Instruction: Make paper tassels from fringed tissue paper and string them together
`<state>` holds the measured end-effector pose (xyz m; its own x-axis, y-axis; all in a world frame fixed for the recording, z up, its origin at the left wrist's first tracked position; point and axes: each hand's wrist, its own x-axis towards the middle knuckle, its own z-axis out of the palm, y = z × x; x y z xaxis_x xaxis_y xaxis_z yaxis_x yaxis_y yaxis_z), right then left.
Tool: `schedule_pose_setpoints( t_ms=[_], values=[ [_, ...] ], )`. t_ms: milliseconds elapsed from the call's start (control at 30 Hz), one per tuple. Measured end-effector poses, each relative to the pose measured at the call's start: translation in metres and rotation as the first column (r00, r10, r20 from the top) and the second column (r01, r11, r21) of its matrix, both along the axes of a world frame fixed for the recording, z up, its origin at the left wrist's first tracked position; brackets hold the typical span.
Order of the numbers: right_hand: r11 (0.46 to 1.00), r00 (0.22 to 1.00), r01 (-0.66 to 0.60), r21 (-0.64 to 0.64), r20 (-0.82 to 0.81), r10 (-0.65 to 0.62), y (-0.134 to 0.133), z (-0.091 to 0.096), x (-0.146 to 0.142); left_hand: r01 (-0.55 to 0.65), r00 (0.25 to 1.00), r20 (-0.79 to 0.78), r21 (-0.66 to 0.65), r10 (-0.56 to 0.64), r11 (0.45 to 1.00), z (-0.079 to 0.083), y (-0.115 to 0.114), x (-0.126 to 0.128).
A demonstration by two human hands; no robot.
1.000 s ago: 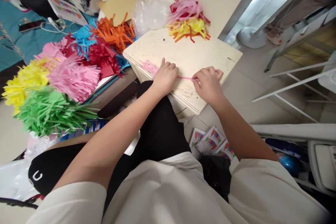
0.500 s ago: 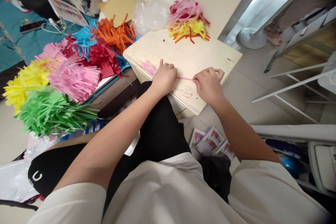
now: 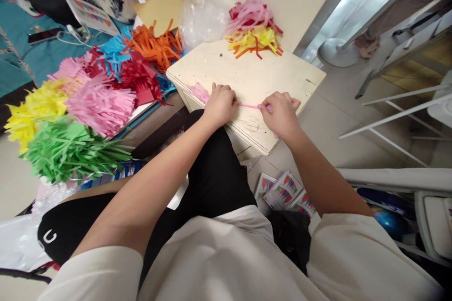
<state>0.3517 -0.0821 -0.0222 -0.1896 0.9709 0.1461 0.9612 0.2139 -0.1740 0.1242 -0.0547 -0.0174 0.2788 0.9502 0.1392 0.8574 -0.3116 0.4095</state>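
Note:
A twisted strip of pink tissue paper (image 3: 249, 105) stretches between my two hands, low over the cream tabletop (image 3: 243, 73). My left hand (image 3: 221, 106) is closed around its left part, and a fringed pink end (image 3: 198, 92) sticks out on that hand's far side. With fingers pinched, my right hand (image 3: 280, 113) grips the other end; a bit of pink shows between thumb and fingers. At the back of the same table lies a pile of pink, red, yellow and orange paper tassels (image 3: 252, 33).
Fringed tissue bundles in green (image 3: 74, 148), pink (image 3: 102, 106), yellow (image 3: 38, 108), red (image 3: 139, 77) and orange (image 3: 155, 47) heap up to the left. A clear plastic bag (image 3: 203, 19) sits behind the table. Printed packets (image 3: 284, 190) lie on the floor below.
My right fingers have shifted slightly on the strip, and pink paper now shows in their pinch. My left hand has turned a little; the strip remains stretched between both hands.

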Motion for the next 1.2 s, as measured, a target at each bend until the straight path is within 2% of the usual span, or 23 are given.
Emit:
schedule_pose_setpoints(
  t_ms=[233,433,700,833,933,1200],
  values=[
    [0.999,0.998,0.024,-0.025,-0.056,-0.025,0.004,0.005,-0.005,-0.032,0.999,0.001,-0.015,0.032,0.999,-0.001,0.002,0.002],
    [0.998,0.998,0.056,-0.040,0.009,-0.055,0.005,0.006,-0.008,-0.042,0.999,-0.009,-0.003,0.042,0.999,-0.003,0.004,0.004],
    [0.999,0.999,0.021,0.031,0.039,-0.022,-0.003,0.013,-0.012,-0.050,0.999,0.014,0.004,0.049,0.999,-0.002,0.004,0.005],
    [0.991,0.991,-0.104,0.085,0.088,0.096,-0.012,0.017,-0.018,0.029,0.999,0.025,0.032,-0.030,0.999,0.002,0.002,0.004],
    [0.982,0.979,-0.178,0.059,0.107,0.172,-0.019,0.018,-0.022,0.104,0.995,0.002,0.044,-0.104,0.994,0.005,0.002,0.003],
    [0.980,0.975,-0.199,-0.024,0.095,0.200,-0.026,0.030,-0.023,0.225,0.974,-0.052,0.101,-0.220,0.969,0.010,0.000,0.001]
  ],
)
